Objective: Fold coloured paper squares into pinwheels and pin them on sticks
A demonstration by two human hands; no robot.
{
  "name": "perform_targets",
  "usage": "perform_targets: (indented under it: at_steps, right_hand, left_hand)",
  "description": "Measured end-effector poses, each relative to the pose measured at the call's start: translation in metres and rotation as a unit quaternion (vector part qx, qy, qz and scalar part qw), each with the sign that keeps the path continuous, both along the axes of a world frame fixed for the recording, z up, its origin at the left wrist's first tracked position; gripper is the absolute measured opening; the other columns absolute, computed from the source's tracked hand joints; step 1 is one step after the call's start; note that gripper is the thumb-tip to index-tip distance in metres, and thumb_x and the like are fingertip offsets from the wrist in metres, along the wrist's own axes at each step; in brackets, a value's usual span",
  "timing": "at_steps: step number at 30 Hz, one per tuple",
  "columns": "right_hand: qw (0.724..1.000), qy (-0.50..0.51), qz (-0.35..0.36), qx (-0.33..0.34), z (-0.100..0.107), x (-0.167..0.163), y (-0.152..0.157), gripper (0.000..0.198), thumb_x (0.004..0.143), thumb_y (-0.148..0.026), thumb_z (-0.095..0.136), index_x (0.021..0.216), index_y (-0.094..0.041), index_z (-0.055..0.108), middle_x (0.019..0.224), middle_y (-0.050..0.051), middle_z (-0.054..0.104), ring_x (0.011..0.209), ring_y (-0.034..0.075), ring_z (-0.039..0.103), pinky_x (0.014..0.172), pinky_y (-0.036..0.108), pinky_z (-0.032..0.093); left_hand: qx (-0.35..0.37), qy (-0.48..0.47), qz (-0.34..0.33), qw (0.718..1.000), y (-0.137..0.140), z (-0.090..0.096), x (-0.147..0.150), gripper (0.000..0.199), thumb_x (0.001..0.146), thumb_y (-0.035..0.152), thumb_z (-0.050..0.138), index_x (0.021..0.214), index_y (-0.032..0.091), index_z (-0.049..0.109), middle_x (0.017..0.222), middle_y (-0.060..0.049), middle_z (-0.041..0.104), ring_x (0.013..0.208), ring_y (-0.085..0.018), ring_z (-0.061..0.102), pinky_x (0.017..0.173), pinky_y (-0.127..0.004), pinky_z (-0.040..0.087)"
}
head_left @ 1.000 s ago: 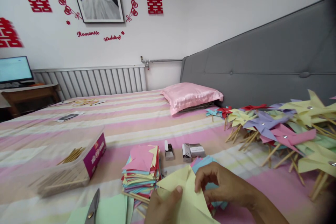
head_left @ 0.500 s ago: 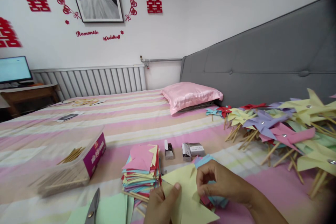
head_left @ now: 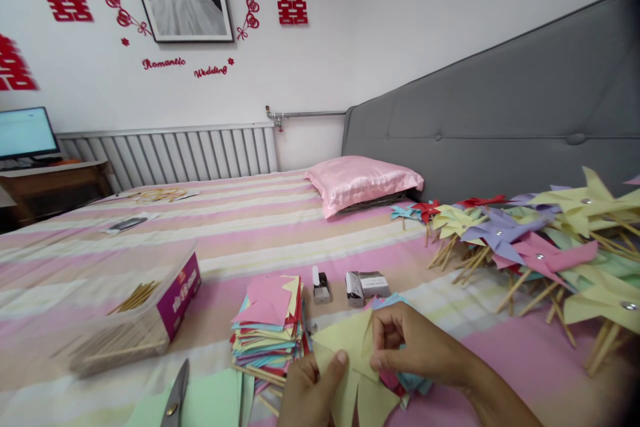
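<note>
- Head view: your left hand grips the pale yellow paper, thumb pressed on its upper face; the fingers beneath are mostly hidden.
- Your right hand is pinched at the paper's right edge, thumb and forefinger together.
- The paper lies between your hands, low in view, just in front of the stack of cut paper. A slit shows in its lower part; pulling the two sides apart could tear it further.
- If your left thumb presses too hard, it may leave an unwanted crease; too lightly, and the sheet may twist.
- Your left hand sits beside the loose sticks; a sideways nudge could roll them or topple that uneven stack.
- Loose blue and pink pieces lie under your right wrist, so a dragging forearm might scatter them.
- Scissors rest on green sheets to your left; reaching there carelessly risks a nick.
</note>
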State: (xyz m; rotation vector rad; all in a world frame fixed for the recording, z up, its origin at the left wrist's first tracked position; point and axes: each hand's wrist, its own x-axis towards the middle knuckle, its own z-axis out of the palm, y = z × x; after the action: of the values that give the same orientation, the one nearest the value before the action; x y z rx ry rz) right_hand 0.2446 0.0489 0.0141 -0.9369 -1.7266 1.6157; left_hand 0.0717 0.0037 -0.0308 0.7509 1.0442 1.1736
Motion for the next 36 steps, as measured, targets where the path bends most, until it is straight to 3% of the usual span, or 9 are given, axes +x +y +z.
perform_targets:
  at_steps: [11,20,25,28,31,33,36]
  right_hand:
    - [0.999,-0.010,-0.034,0.027,0.002,-0.002,0.000,0.017,0.059,-0.015,0.067,0.058,-0.015,0.050,0.056,-0.003,0.057,0.051,0.010,0.055,0.049,0.020,0.038]
    - [0.997,-0.020,-0.045,0.063,0.003,-0.004,-0.002,0.013,0.061,-0.014,0.063,0.058,-0.016,0.050,0.056,-0.003,0.056,0.051,0.011,0.055,0.049,0.020,0.040]
    - [0.994,-0.016,-0.061,0.091,0.006,-0.008,-0.003,0.010,0.062,-0.012,0.064,0.065,-0.015,0.054,0.058,-0.003,0.057,0.051,0.010,0.055,0.049,0.020,0.040]
    - [0.992,0.021,-0.069,0.105,0.013,-0.012,-0.006,0.026,0.063,-0.011,0.065,0.086,-0.018,0.056,0.076,-0.002,0.061,0.056,0.009,0.056,0.052,0.020,0.041]
    - [0.991,0.065,-0.068,0.098,0.018,-0.018,-0.009,0.057,0.066,-0.009,0.064,0.116,-0.026,0.043,0.096,0.001,0.060,0.065,0.011,0.060,0.060,0.022,0.046]
    - [0.991,0.077,-0.069,0.085,0.019,-0.020,-0.011,0.069,0.068,-0.009,0.062,0.126,-0.029,0.031,0.096,0.001,0.060,0.067,0.012,0.061,0.062,0.024,0.047]
    - [0.990,0.091,-0.075,0.082,0.016,-0.023,-0.011,0.072,0.070,-0.011,0.062,0.129,-0.029,0.025,0.095,0.002,0.061,0.066,0.012,0.061,0.061,0.025,0.047]
  left_hand:
    - [0.023,0.011,-0.001,1.000,-0.006,0.017,0.004,0.047,0.050,0.050,0.074,0.071,0.008,0.070,0.058,-0.011,0.069,0.050,-0.020,0.060,0.050,-0.028,0.044]
    - [0.042,0.077,0.037,0.995,0.000,-0.003,0.006,0.044,0.051,0.047,0.074,0.072,0.009,0.070,0.058,-0.009,0.068,0.054,-0.021,0.061,0.050,-0.027,0.045]
    - [0.009,0.024,0.073,0.997,-0.002,0.007,0.009,0.042,0.047,0.040,0.078,0.072,0.009,0.069,0.056,-0.009,0.069,0.054,-0.024,0.063,0.054,-0.032,0.048]
    - [-0.015,-0.035,0.110,0.993,-0.003,0.015,0.011,0.042,0.045,0.034,0.080,0.078,0.009,0.068,0.063,-0.011,0.071,0.061,-0.027,0.066,0.060,-0.035,0.050]
    - [-0.022,-0.074,0.146,0.986,-0.002,0.017,0.012,0.037,0.047,0.029,0.080,0.077,0.011,0.067,0.064,-0.010,0.072,0.064,-0.027,0.067,0.066,-0.037,0.050]
    - [-0.020,-0.081,0.160,0.984,-0.002,0.015,0.012,0.035,0.047,0.028,0.080,0.075,0.011,0.067,0.063,-0.009,0.072,0.064,-0.027,0.067,0.067,-0.037,0.051]
    - [-0.006,-0.084,0.164,0.983,-0.002,0.015,0.015,0.035,0.047,0.030,0.080,0.074,0.012,0.067,0.062,-0.009,0.072,0.063,-0.026,0.068,0.065,-0.036,0.051]
